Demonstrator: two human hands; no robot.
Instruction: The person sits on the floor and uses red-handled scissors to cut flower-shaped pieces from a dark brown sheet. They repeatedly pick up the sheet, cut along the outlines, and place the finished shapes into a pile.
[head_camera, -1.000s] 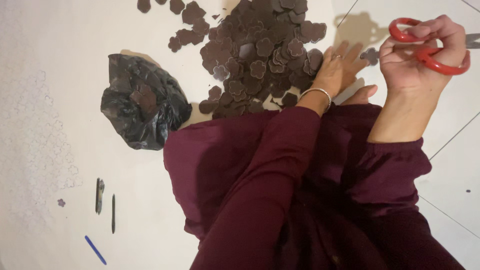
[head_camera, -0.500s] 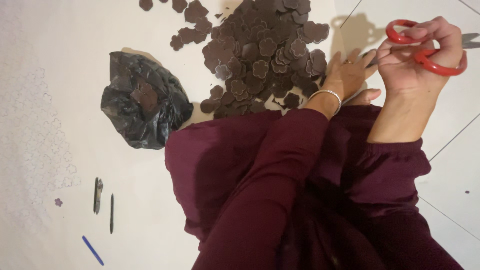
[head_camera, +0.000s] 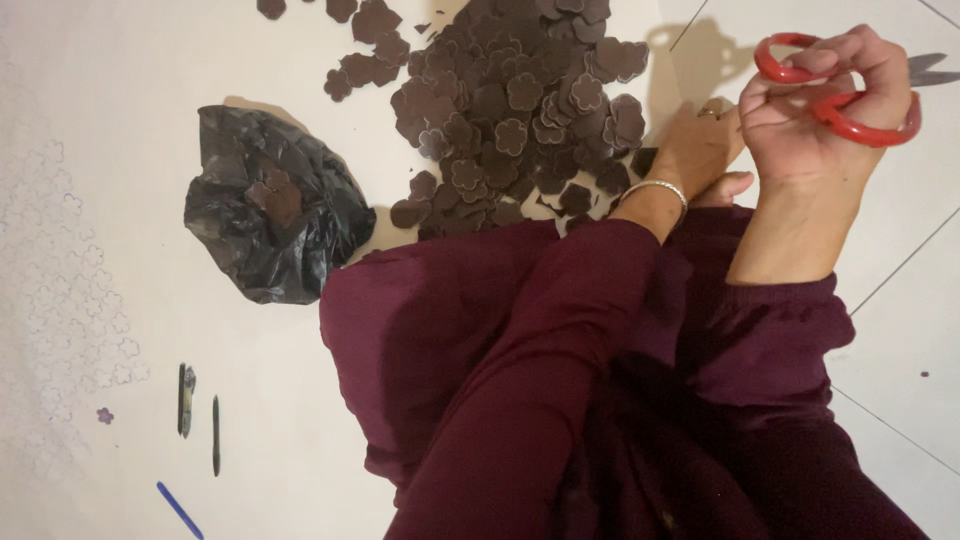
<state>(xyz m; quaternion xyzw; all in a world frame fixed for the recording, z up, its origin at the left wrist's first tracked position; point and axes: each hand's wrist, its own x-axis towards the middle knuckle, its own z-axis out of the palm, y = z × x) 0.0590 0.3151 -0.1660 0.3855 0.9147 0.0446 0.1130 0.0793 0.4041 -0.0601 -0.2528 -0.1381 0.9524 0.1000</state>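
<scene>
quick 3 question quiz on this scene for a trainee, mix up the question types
1. True or false: the right hand holds red-handled scissors.
2. Multiple choice: the left hand is at the edge of
A. the crumpled black plastic bag
B. the pile of dark flower-shaped cutouts
C. the blue pen
3. Fill the gap: the left wrist wears a silver ____.

Key:
1. True
2. B
3. bracelet
</scene>
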